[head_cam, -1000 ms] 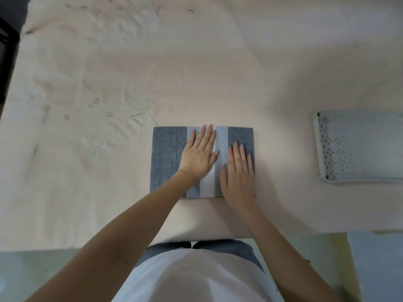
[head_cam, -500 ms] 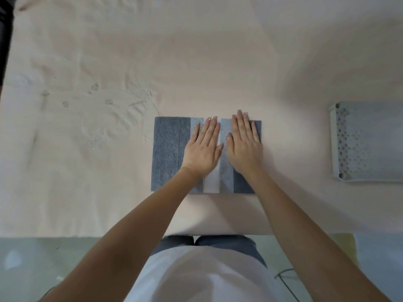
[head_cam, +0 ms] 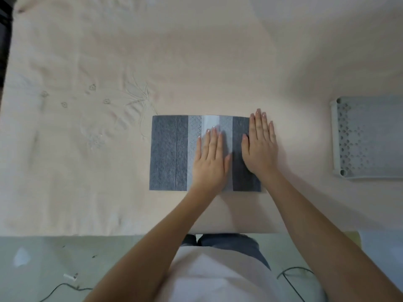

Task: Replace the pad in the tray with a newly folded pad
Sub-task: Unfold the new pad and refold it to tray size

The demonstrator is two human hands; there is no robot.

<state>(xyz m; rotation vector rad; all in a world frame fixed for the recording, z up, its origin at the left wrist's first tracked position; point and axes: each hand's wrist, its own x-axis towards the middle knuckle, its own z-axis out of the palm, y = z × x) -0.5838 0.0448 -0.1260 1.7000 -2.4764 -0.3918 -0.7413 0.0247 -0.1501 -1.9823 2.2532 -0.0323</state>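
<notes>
A person presses a grey folded pad (head_cam: 169, 152) flat on a bench (head_cam: 87, 171) draped in pale embroidered cloth. The left hand (head_cam: 210, 159) lies palm-down, fingers together and gripping nothing, on the pad's light centre strip; the right hand (head_cam: 260, 144), likewise flat and empty, covers the pad's right edge, fingertips past its far edge. If pressure lifts too soon, the folds may spring open; a sideways push could skew the creases or drag the cloth. At far right, well apart, a perforated grey tray (head_cam: 337, 136) sits partly out of frame; whether anything lies in it cannot be told.
</notes>
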